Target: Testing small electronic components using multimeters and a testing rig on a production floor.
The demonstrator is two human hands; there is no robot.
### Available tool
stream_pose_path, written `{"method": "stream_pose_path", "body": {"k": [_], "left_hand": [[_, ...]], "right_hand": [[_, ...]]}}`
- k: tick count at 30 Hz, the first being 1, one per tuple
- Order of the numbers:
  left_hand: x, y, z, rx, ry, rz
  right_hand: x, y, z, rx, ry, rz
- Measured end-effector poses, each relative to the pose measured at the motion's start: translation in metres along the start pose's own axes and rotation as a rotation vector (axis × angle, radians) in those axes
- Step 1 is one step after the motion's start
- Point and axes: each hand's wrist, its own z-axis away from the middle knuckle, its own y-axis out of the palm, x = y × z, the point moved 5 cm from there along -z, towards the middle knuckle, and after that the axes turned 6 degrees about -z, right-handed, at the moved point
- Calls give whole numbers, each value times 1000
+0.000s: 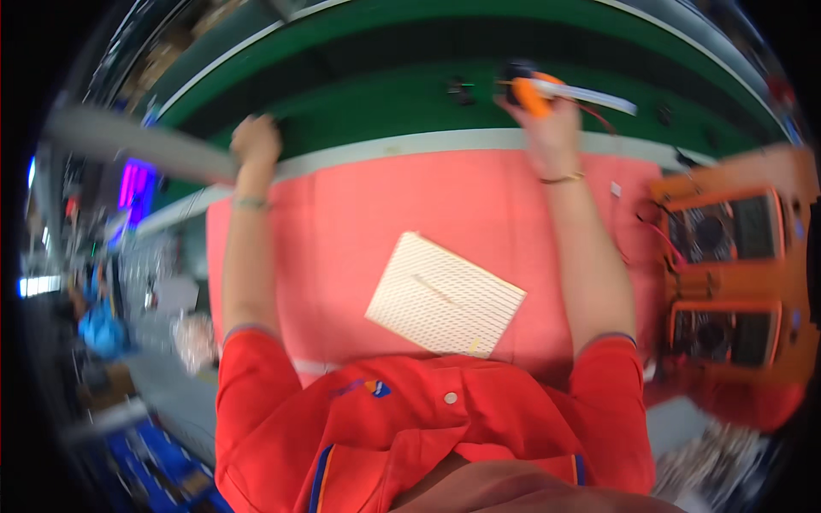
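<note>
Right hand (552, 128) is closed around an orange-handled tool (534, 92) beyond the far edge of the pink mat (359, 222), over the green belt (385, 103); a pale strip (599, 97) juts from it to the right. Left hand (255, 141) is curled shut at the mat's far left corner; whether it holds anything cannot be told. A gridded card (445, 295) lies at the mat's centre. Two orange meters (727, 282) stand right of the mat. Judgement: the tool looks light and rigid, best held by its handle.
</note>
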Motion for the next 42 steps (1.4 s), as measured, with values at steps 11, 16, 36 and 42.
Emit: {"method": "stream_pose_path", "body": {"k": [11,16,36,42], "left_hand": [[-150,-116,43,295,337,1681],[-185,-127,63,290,337,1920],[-204,-124,88,584,441,2056],[-197,-105,76,591,235,2299]], "right_hand": [[2,-1,7,-30,-9,-56],[5,-1,8,-82,-30,-3],[3,16,18,-1,-68,293],[17,19,17,68,-7,69]]}}
